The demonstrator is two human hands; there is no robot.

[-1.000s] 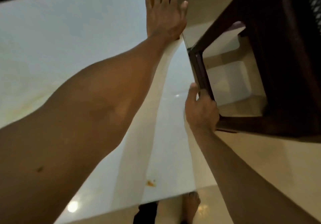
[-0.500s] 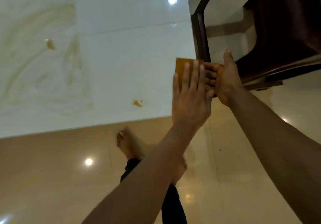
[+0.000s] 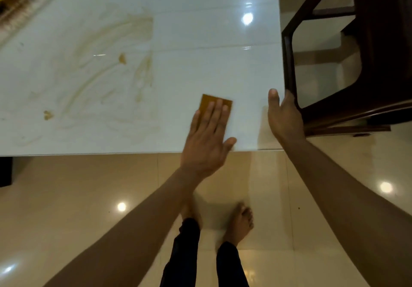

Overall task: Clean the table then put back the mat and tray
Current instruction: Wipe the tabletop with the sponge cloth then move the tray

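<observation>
Table (image 3: 200, 41) mid-wipe: left hand (image 3: 207, 144) flat on sponge (image 3: 217, 106), right hand (image 3: 284, 117) cupped open at the corner; brown smears (image 3: 116, 68) leftward need passes next.

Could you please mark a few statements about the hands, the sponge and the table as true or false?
1. The left hand lies flat on the sponge. True.
2. The sponge sits on the floor. False: it is on the table.
3. The right hand is at the table's right edge, by the chair. True.
4. The table is spotless. False: brownish smears remain left of the sponge.
</observation>
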